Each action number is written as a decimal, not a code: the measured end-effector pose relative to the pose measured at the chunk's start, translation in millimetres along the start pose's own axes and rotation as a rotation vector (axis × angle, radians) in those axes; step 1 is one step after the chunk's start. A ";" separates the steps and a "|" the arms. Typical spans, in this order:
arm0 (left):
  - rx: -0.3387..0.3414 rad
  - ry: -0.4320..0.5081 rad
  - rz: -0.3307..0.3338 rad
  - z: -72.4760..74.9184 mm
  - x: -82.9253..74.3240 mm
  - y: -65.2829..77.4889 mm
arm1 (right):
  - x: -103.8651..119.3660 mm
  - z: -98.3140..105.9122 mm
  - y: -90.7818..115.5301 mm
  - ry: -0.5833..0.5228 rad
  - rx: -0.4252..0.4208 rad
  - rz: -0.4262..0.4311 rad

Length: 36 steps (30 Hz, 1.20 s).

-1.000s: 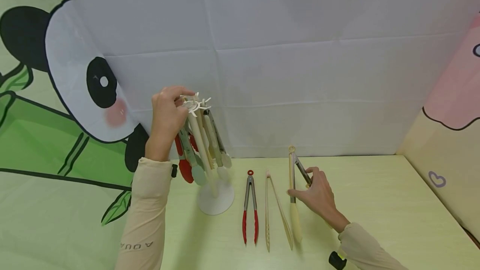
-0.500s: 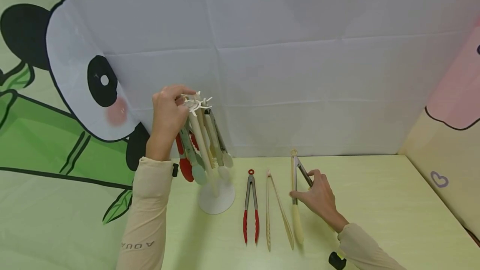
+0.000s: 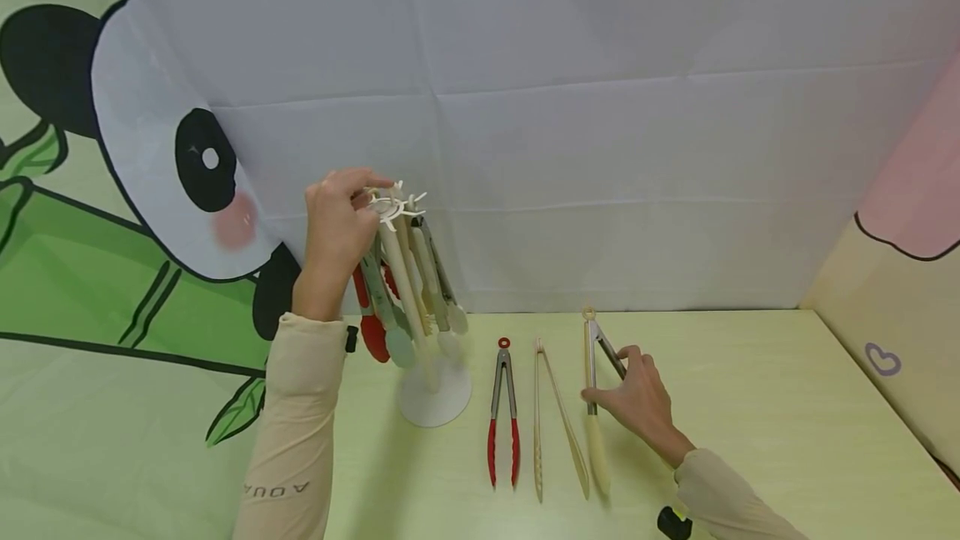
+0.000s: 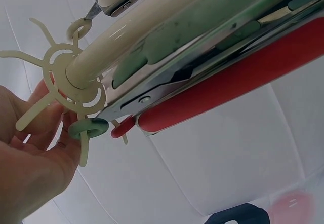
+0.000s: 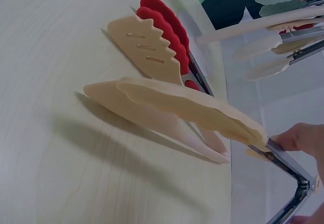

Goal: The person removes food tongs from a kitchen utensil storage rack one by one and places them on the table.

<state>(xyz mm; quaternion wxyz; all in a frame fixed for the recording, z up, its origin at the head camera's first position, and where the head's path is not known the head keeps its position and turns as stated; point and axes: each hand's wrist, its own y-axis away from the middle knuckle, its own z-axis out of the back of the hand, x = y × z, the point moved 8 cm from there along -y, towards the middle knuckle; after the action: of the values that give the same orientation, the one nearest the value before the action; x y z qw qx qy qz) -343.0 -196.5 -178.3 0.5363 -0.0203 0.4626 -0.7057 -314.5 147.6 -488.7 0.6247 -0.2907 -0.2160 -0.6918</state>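
My left hand (image 3: 337, 227) grips the hooked top ring of a cream utensil stand (image 3: 435, 411); in the left wrist view its fingers are behind the hook ring (image 4: 62, 72). Several tongs hang there by their loops, including green-tipped tongs (image 3: 400, 347) and red-tipped tongs (image 3: 373, 336). My right hand (image 3: 637, 398) holds cream-tipped metal tongs (image 3: 591, 369), thumb on one arm and fingers on the other. Their arms are spread and the hinge loop is at the far end. In the right wrist view, the cream tips (image 5: 197, 102) overlap the beige tongs.
Slender beige tongs (image 3: 537, 432) and red-tipped tongs (image 3: 504, 390) lie side by side on the pale wooden table (image 3: 750, 390), between stand and right hand. A white cloth backdrop (image 3: 600, 148) rises behind the table, with a panda-print cloth (image 3: 150, 132) at left.
The loop end of the cream-tipped tongs has come down slightly, and the right hand has shifted a little with it. The left hand keeps its grip on the stand's top.
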 end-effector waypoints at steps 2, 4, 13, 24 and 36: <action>0.000 -0.001 -0.001 0.0 0.0 0.0 | -1.2 -1.3 -0.4 0.007 -0.001 0.000; 0.000 0.002 0.000 -0.2 0.0 0.3 | -2.4 -3.0 -0.6 0.015 -0.001 0.005; -0.002 -0.016 -0.018 -1.0 -1.7 0.4 | -5.1 -9.9 -2.0 0.055 -0.003 0.026; -0.003 -0.017 -0.004 -1.3 0.1 0.4 | -13.2 -17.5 -3.6 0.079 0.019 0.008; -0.024 -0.015 -0.024 0.8 -1.2 0.1 | -23.8 -25.3 -6.0 0.110 0.034 -0.004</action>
<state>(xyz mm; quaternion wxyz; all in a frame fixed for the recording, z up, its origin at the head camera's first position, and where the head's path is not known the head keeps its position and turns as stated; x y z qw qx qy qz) -342.0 -196.0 -177.4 0.5309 -0.0376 0.4669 -0.7062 -322.6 149.2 -522.9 0.6392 -0.2413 -0.1937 -0.7041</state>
